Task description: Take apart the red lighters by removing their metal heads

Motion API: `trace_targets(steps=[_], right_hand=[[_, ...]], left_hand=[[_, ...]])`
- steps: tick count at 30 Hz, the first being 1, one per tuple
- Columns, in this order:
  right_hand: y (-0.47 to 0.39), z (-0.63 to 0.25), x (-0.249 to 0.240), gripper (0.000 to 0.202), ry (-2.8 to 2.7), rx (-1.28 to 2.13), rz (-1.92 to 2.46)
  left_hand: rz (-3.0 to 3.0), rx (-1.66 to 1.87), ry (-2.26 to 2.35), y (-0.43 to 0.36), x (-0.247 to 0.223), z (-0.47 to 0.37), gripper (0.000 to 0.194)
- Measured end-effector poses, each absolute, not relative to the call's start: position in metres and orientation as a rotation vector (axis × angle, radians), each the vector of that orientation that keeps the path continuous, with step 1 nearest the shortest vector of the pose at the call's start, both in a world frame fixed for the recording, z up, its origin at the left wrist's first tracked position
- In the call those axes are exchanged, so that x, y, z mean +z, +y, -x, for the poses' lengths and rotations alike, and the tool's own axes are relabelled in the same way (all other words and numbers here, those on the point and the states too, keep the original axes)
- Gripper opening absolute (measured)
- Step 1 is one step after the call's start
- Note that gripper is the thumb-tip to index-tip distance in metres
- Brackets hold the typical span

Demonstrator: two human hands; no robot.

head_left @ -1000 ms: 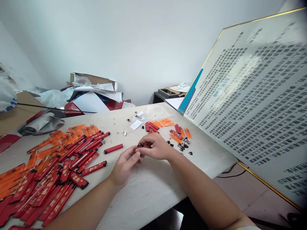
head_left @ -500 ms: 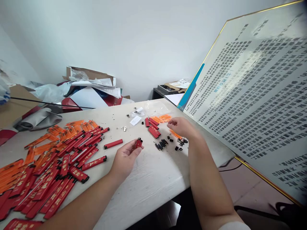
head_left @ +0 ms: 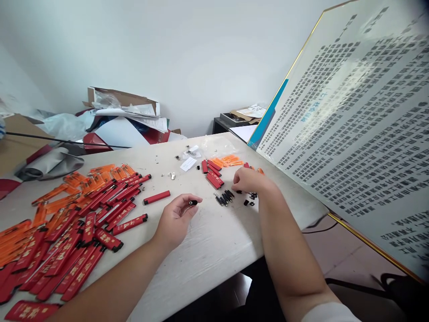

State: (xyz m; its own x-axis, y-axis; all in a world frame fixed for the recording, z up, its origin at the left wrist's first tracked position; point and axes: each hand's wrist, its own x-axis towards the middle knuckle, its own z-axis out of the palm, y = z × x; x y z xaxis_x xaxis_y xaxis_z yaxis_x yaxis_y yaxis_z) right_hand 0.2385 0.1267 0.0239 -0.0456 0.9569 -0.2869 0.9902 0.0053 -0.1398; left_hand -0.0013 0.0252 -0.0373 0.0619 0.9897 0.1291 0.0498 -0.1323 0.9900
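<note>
My left hand (head_left: 176, 219) is closed in a pinch around a lighter, whose black end (head_left: 193, 202) points toward me; the fingers cover most of its body. To the right, my right hand (head_left: 248, 181) reaches down to the table with fingers bent together, and what they grip, if anything, is hidden. Just beside it lie a row of slim black parts (head_left: 224, 197) and small loose black caps (head_left: 246, 202). Behind that row rest several red lighter sleeves (head_left: 214, 180), with orange lighter bodies (head_left: 227, 160) farther back.
A large heap of red lighters (head_left: 89, 228) and orange lighter bodies (head_left: 55, 194) covers the left of the table (head_left: 201, 264). One red sleeve (head_left: 157, 197) lies apart. A framed text board (head_left: 351, 125) leans along the right edge. Papers and boxes (head_left: 124, 118) pile up behind.
My right hand has come nearer and lower, from the orange bodies toward the black parts. In my left hand the lighter has turned, so its black end now faces me instead of its red side.
</note>
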Motion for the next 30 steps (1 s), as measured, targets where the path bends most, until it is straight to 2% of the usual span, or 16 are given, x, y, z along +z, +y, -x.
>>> trace_targets(steps=[13, 22, 30], right_hand=[[0.132, -0.234, 0.017, 0.019, 2.267, -0.562, -1.984], [0.133, -0.230, 0.015, 0.032, 2.333, -0.543, -2.004], [0.140, -0.233, 0.005, 0.031, 2.387, -0.548, -2.020]], left_hand=[[-1.400, 1.198, 1.140, 0.023, -0.035, -0.001, 0.015], [-1.362, 1.200, 1.113, 0.022, -0.036, -0.002, 0.007], [-1.394, 1.203, 1.094, 0.022, -0.040, -0.001, 0.006]])
